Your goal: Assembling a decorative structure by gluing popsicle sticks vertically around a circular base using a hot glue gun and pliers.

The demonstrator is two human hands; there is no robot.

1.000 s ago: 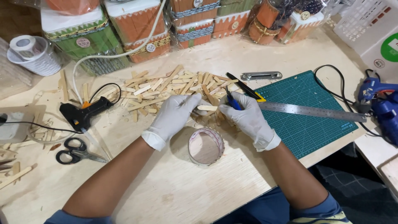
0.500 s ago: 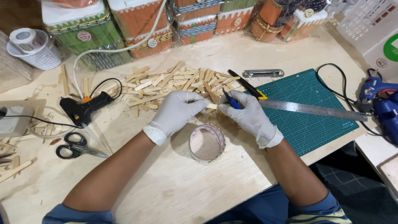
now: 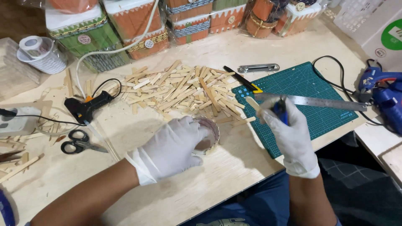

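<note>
Head view: both gloved hands work over a pale wooden worktop (image 3: 217, 175). Left hand (image 3: 173, 146) lies curled over a small round ring-shaped form (image 3: 208, 136), fingers closed on its rim. Right hand (image 3: 289, 134) is closed around a blue-handled tool (image 3: 279, 111) and pinches a flat wooden stick (image 3: 253, 103) over the green cutting mat (image 3: 310, 115), beside a steel ruler (image 3: 318, 101). Behind them lies a heap of wooden sticks (image 3: 184, 90); a black glue gun (image 3: 86, 106) and scissors (image 3: 77, 144) lie to the left.
</note>
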